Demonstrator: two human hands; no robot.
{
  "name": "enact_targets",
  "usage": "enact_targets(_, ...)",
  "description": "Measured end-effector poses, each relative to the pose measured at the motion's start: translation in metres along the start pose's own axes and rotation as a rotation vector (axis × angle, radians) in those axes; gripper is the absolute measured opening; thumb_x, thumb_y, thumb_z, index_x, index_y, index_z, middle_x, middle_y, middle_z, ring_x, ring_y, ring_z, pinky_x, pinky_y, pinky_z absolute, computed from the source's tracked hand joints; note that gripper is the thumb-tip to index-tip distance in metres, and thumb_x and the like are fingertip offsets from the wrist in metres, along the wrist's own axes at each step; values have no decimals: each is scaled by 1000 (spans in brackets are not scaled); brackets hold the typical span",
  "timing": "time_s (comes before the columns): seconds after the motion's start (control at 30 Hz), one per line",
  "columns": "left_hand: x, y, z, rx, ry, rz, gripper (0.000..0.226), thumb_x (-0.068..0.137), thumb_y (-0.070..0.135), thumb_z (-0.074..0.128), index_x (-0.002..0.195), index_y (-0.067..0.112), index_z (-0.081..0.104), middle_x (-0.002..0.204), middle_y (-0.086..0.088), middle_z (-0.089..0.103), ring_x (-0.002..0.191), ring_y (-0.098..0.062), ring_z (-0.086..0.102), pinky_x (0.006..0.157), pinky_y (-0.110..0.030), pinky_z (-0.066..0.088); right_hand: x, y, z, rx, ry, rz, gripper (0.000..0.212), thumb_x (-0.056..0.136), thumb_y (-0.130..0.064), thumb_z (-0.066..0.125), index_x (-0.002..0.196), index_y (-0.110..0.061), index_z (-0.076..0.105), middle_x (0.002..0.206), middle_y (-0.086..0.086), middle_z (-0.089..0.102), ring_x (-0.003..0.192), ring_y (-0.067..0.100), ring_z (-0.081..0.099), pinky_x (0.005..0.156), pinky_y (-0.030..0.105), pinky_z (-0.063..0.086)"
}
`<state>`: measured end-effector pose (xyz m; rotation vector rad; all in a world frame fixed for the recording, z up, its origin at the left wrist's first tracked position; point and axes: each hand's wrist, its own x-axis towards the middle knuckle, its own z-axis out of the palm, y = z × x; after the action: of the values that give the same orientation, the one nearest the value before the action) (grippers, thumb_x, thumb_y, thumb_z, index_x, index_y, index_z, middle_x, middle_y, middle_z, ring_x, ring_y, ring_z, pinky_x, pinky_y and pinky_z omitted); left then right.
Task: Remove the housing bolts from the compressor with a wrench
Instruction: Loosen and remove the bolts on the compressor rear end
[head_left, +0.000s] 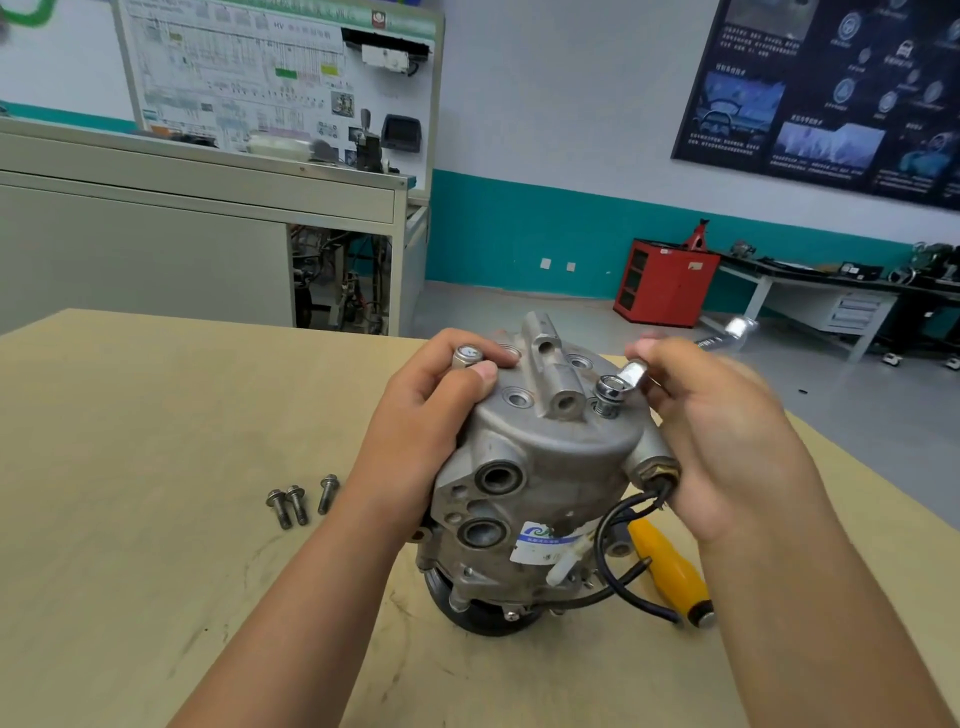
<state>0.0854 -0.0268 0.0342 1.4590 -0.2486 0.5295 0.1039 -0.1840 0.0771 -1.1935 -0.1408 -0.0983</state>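
Standing upright on a pale wooden tabletop (156, 467), a grey cast-metal compressor (545, 467) sits near the table's middle, its pulley end down and its bolted housing cover facing up. The tabletop is scuffed with faint dark marks.

The left hand (421, 415) curls over the cover's left edge and grips the compressor. Between its thumb and forefinger sits a small silver cylindrical piece (467, 357); whether it is a bolt or a socket cannot be told. The right hand (727, 441), motion-blurred, has its fingers wrapped round a chrome wrench (635, 373), whose near end lies just beside a raised housing bolt (608, 392) on the cover. Other bolt holes in the cover stand open.

Three loose bolts (298, 501) lie together on the table, left of the compressor. A yellow-handled screwdriver (670, 577) lies on the right, close to the compressor's black cable (613, 519).

Beyond the table, the floor is grey and the white wall (545, 93) carries a teal band along its base. At left stands a grey training bench (156, 234) topped by a wiring-diagram board (260, 78). A dark poster (831, 93) hangs at upper right. Below it are a red cabinet (662, 283) and a long workbench (831, 291) with drawers and cluttered parts.
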Motion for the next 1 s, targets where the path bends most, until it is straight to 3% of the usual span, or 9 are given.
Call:
enact_targets(0.13, 0, -1, 0, -2, -2, 6, 18, 73, 27, 50, 71, 34, 66, 78, 11, 62, 74, -14, 53, 66, -30, 43, 14, -9, 6, -344, -101, 0, 13, 85, -11, 64, 99, -11, 62, 82, 1, 60, 73, 7, 60, 61, 27, 49)
enact_targets(0.3, 0, -1, -1, 3, -11, 15, 18, 74, 27, 50, 71, 34, 67, 79, 10, 63, 75, -14, 55, 65, -26, 45, 13, -17, 20, -780, -305, -129, 15, 92, -17, 58, 94, -6, 67, 98, 22, 67, 86, 24, 62, 86, 49, 49)
enact_targets(0.4, 0, -1, -1, -9, -10, 18, 18, 74, 26, 51, 72, 34, 67, 80, 7, 64, 78, -18, 56, 69, -33, 45, 8, -20, 26, -906, -353, -348, 20, 91, -14, 59, 90, -30, 71, 102, -9, 65, 102, 9, 57, 94, 29, 45)
enact_targets(0.5, 1, 0, 0, -15, -10, 27, 19, 74, 25, 51, 72, 33, 68, 81, 8, 65, 79, -18, 57, 72, -35, 45, 0, -23, 27, -979, -390, -505, 33, 89, -7, 59, 75, -36, 70, 88, -18, 63, 87, -6, 55, 75, 13, 41)
enact_targets(0.6, 1, 0, -1, -30, -16, 25, 15, 72, 27, 54, 72, 34, 67, 83, 3, 66, 81, -22, 57, 73, -40, 45, -3, -21, 24, -1054, -358, -549, 26, 91, -15, 58, 98, -38, 67, 74, -22, 57, 70, -4, 54, 58, 9, 35)
enact_targets(0.73, 1, -1, -1, -58, -18, 31, 13, 70, 28, 57, 73, 33, 69, 80, 3, 67, 76, -15, 61, 69, -29, 49, -12, -20, 23, -1097, -369, -694, 34, 91, -14, 56, 117, -34, 64, 87, -30, 55, 89, -17, 47, 76, -5, 30)
enact_targets(0.8, 1, -2, -1, -87, -24, 25, 18, 76, 20, 54, 74, 31, 68, 75, 2, 67, 74, -13, 62, 68, -27, 50, -21, -19, 23, -1122, -429, -806, 25, 90, -24, 59, 112, -33, 67, 85, -24, 58, 87, -4, 45, 79, 1, 29)
enact_targets(0.87, 2, -3, -2, -61, -50, 48, 15, 83, 14, 55, 80, 24, 65, 79, -4, 64, 81, -22, 60, 76, -39, 48, -28, -16, 19, -1165, -474, -928, 23, 84, -28, 61, 103, -29, 72, 78, -11, 55, 79, 5, 39, 74, 13, 31)
enact_targets(1.0, 2, 0, -2, -30, -26, 34, 18, 75, 22, 51, 72, 29, 67, 76, 5, 62, 72, -17, 54, 64, -28, 44, -34, -6, -2, -1126, -379, -1196, 10, 80, -13, 68, 86, -14, 75, 79, -1, 61, 78, 17, 48, 71, 21, 37)
